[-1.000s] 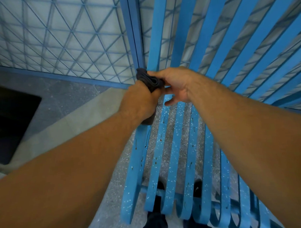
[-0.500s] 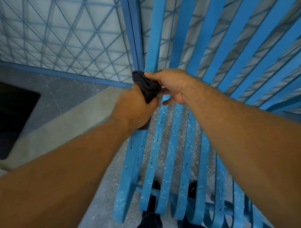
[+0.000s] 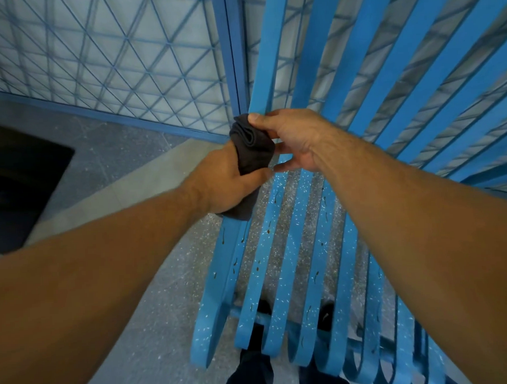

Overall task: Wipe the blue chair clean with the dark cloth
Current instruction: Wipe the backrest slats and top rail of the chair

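Observation:
The blue chair (image 3: 294, 248) is made of long curved slats, its seat speckled with white flecks and dark drip marks. A dark cloth (image 3: 252, 147), folded into a wad, lies against the chair's leftmost slat where seat meets back. My left hand (image 3: 229, 181) grips the lower part of the cloth, whose tail hangs out below my palm. My right hand (image 3: 293, 138) pinches the cloth's top edge between thumb and fingertips, the other fingers spread over the slats.
A blue wire-mesh fence (image 3: 112, 61) with a blue post (image 3: 230, 49) stands behind the chair. The speckled grey floor (image 3: 153, 324) lies left of the seat, with a dark mat (image 3: 19, 185) at far left. My dark shoes (image 3: 263, 306) show under the slats.
My left hand has slid down and leftward along the cloth, baring more of it. My right hand stays pinched on the top edge. The view has shifted slightly.

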A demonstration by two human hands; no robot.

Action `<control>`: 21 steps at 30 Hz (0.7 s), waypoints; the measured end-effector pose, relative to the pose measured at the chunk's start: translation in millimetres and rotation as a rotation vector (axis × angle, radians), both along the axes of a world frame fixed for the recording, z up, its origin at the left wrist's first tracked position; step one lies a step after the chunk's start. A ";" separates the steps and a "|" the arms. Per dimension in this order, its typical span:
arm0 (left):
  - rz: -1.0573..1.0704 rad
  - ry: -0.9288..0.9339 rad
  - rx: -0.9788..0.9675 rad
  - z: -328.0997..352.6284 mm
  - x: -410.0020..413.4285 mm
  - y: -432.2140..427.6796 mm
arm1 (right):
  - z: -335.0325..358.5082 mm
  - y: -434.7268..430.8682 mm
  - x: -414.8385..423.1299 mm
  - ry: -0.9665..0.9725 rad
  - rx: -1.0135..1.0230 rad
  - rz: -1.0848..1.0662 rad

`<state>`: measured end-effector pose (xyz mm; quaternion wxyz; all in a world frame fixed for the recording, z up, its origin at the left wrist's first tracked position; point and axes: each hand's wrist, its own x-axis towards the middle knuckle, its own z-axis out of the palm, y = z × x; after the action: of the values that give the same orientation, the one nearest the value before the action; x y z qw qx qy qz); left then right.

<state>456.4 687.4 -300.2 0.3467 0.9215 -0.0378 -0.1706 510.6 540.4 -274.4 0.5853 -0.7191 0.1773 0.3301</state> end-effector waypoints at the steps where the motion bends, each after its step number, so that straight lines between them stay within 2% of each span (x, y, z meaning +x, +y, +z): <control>1: -0.001 0.009 -0.008 0.2 1.5 0.5 | 0.0 0.3 -0.4 -0.005 -0.004 0.000; 4: 0.212 -0.008 -0.053 -0.8 -10.3 -14.8 | 1.4 2.2 -3.1 -0.018 -0.019 -0.011; 6: 0.377 -0.048 -0.008 -1.0 -26.7 -29.8 | 3.3 3.5 -5.2 -0.033 -0.032 -0.018; 9: 0.437 -0.056 0.054 0.4 -48.5 -36.8 | 6.6 5.6 -9.1 -0.059 -0.049 -0.024; 13: 0.300 0.017 0.108 1.7 -61.5 -21.0 | 3.6 6.4 -16.5 -0.036 0.022 -0.062; 16: 0.008 0.086 0.126 5.1 -44.5 1.2 | -7.3 10.6 -24.6 -0.069 0.049 -0.143; 18: -0.112 0.136 0.169 4.9 -28.2 13.7 | -15.4 11.7 -30.4 -0.133 0.033 -0.194; 19: -0.112 0.150 0.158 4.9 -25.7 14.5 | -19.0 11.0 -33.3 -0.153 0.027 -0.203; 21: 0.028 0.137 0.065 3.9 -34.5 3.6 | -21.3 10.4 -39.9 -0.140 0.053 -0.199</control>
<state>421.9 691.0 -296.4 0.3206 0.9190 0.0047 -0.2295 470.7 550.8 -295.7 0.6450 -0.7034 0.1977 0.2239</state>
